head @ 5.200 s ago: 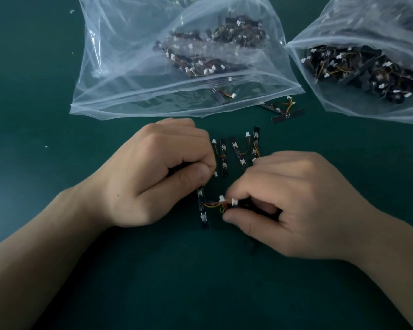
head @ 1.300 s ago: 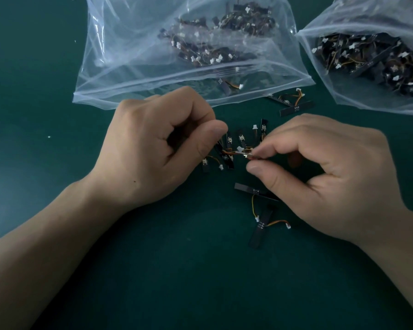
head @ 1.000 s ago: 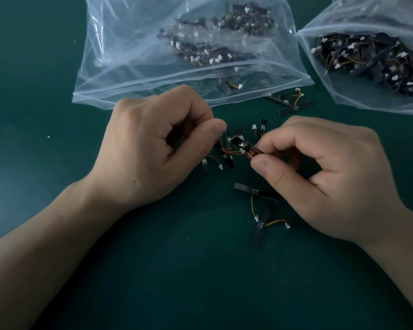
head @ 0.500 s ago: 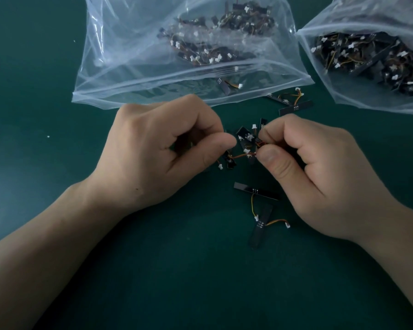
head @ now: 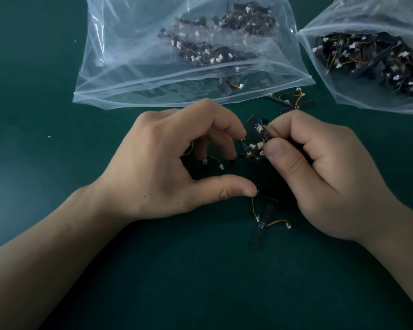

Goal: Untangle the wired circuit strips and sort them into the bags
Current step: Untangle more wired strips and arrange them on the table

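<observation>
No readable text, label, brand, number or sign anywhere — not on the two clear bags (head: 138, 75), not on the green table (head: 34, 91). Only tiny pale dots on the dark circuit strips (head: 261, 225) below the bags — too small to read.

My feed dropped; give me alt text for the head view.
Right hand pinches a tangle of wired strips; left hand is open beside it. Two bags of strips lie beyond on the green table.

Dark green table (head: 57, 234), clear bags (head: 129, 67), black strips (head: 260, 229), orange wires (head: 275, 222), white connectors (head: 288, 226)
</observation>
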### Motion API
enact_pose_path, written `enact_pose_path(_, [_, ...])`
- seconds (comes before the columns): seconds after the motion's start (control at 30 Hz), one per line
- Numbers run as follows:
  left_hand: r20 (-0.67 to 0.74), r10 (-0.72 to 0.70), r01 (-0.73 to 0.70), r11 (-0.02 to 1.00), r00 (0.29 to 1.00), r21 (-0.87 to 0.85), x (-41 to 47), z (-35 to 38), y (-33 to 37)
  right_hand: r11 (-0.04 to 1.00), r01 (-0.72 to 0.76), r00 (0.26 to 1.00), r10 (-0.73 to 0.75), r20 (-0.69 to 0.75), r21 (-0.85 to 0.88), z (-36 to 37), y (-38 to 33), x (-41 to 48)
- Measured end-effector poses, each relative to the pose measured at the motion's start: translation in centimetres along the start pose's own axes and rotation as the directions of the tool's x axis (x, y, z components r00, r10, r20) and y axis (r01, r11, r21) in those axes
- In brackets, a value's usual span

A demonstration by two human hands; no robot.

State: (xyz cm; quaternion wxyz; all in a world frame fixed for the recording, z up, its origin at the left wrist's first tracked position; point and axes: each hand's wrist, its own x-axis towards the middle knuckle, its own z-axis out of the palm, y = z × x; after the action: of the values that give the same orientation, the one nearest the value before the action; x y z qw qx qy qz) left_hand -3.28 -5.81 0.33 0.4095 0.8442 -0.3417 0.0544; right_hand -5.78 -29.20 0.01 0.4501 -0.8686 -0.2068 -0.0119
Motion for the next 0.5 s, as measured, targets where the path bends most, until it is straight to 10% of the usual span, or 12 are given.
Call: enact_pose_path(0.5, [0.023, 0.061, -0.064, 0.991, 0.998, 0.120, 0.24, 0.78, -0.21, 0.998, 0.051, 0.997, -0.054, 0.063, 0.047, -0.07, -0.18, -0.05])
